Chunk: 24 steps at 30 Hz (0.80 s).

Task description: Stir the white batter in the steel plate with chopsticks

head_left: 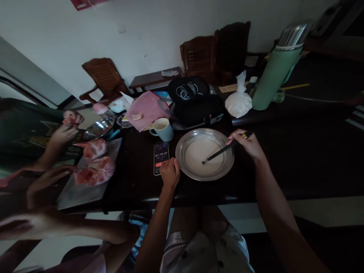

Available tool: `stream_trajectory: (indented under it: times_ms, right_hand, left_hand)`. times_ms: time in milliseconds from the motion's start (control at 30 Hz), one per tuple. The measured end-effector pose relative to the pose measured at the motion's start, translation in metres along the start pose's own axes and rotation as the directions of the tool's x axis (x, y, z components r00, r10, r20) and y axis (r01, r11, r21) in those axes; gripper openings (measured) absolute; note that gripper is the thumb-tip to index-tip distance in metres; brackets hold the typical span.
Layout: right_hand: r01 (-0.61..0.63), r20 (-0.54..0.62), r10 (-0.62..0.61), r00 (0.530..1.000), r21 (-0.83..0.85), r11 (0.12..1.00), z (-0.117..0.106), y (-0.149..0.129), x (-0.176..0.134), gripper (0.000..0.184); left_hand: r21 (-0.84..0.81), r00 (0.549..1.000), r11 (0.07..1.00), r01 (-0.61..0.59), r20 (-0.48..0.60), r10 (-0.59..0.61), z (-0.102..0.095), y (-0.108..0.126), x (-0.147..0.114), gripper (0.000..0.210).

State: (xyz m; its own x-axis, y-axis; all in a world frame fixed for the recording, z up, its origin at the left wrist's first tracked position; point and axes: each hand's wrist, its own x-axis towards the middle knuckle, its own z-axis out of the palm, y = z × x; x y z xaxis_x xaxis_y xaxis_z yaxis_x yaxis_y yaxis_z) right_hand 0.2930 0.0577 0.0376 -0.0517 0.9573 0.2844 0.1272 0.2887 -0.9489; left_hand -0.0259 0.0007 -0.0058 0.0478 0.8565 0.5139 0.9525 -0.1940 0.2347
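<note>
A dark desk [313,167] carried the work, a black bag [196,108] toward its far edge and, at the left end of its near edge, a pale board [72,193] bearing raw meat [95,172] beside a co-worker [17,129]. A green flask [274,79] stood toward the far edge, right of the black bag. A metal bowl [204,176] of milky liquid [196,153] sat by the middle of the near edge, with a plastic bag [239,103] of white contents beyond it and a pale blue mug [166,132] past its left rim. The person's left grip [170,172] was curled at that rim, over part of a phone [159,157]; whether it pinched the metal could not be told. The right grip [243,142] was clenched around black chopsticks [224,149], tips in the liquid. Stirring looked well along: no dry clumps showed, so the blending seemed largely done, though the dipped tips suggested some remained. Thickness could not be judged.
</note>
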Motion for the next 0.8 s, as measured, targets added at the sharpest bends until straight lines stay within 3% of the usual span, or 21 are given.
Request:
stream_trajectory:
  times_ms: [100, 267, 500, 700, 800]
  right_hand:
    - [0.035, 0.024, -0.035, 0.999, -0.03, 0.999, 0.006, -0.001, 0.0, 0.031]
    - [0.011, -0.136, -0.014, 0.991, -0.027, 1.0, -0.005, 0.0, -0.001, 0.03]
    - [0.02, 0.042, -0.019, 0.999, -0.029, 0.999, 0.004, -0.004, -0.001, 0.032]
    - [-0.007, -0.128, 0.008, 0.992, 0.008, 1.0, -0.004, -0.001, -0.001, 0.028]
    - [-0.026, -0.054, 0.027, 0.998, 0.017, 1.0, -0.002, -0.002, -0.002, 0.03]
  left_hand:
    - [0.006, 1.0, 1.0, 0.011, 0.002, -0.011, 0.001, 0.0, -0.001, 0.035]
    - [-0.004, 1.0, 1.0, 0.001, 0.0, -0.001, 0.0, 0.001, 0.0, 0.035]
    - [-0.003, 1.0, 1.0, 0.0, -0.007, 0.0, 0.001, 0.001, 0.0, 0.035]
    - [0.005, 1.0, 1.0, 0.016, 0.004, -0.016, 0.001, 0.001, 0.0, 0.035]
    - [-0.003, 1.0, 1.0, 0.016, 0.015, -0.016, 0.001, 0.001, 0.0, 0.035]
